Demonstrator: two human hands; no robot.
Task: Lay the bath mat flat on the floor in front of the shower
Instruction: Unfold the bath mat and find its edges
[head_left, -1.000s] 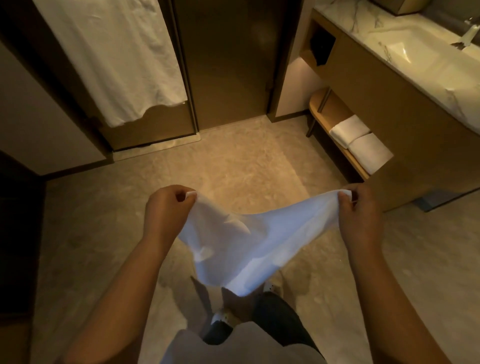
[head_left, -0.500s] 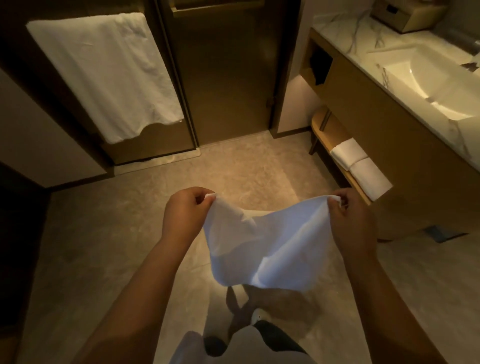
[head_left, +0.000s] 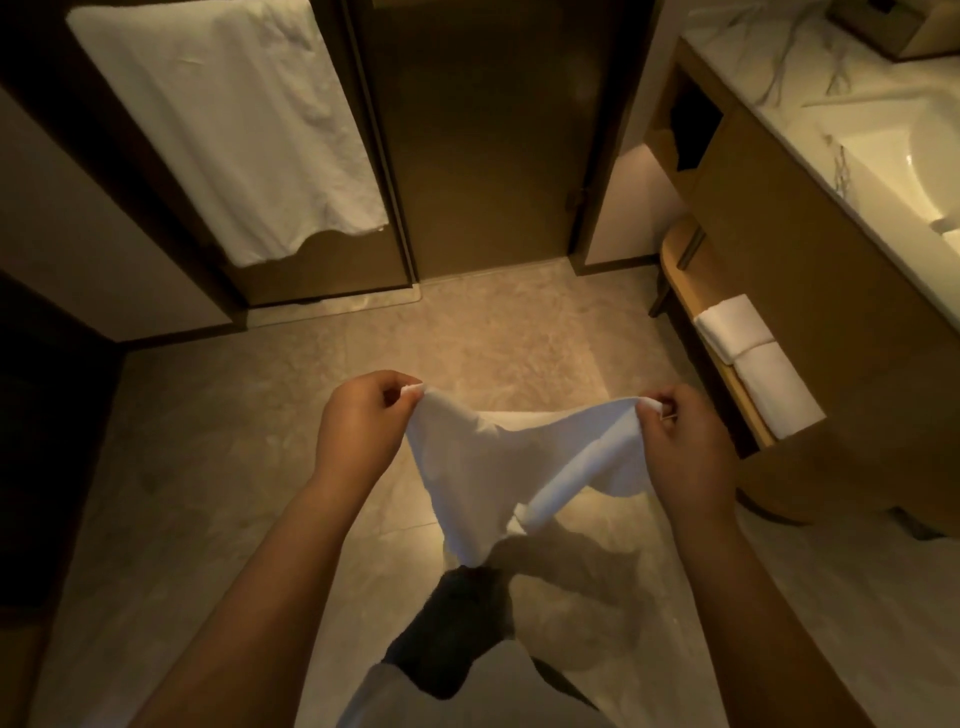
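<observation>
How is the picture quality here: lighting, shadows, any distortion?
Head view: dim warm light; left edge nearly black; sink glares; bath mat, held by left hand and right hand, shadows the floor; wide-angle lens bends the door frames.

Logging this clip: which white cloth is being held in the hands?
The bath mat, pinched by left hand and right hand; the hanging towel and folded towels are untouched.

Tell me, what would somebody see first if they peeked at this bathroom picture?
First, the white bath mat in the middle, hanging crumpled above the floor, pinched at its top corners by the left hand and the right hand. Next, the big white towel draped at the upper left. Then the two folded towels on the low shelf under the sink counter at the right.
</observation>
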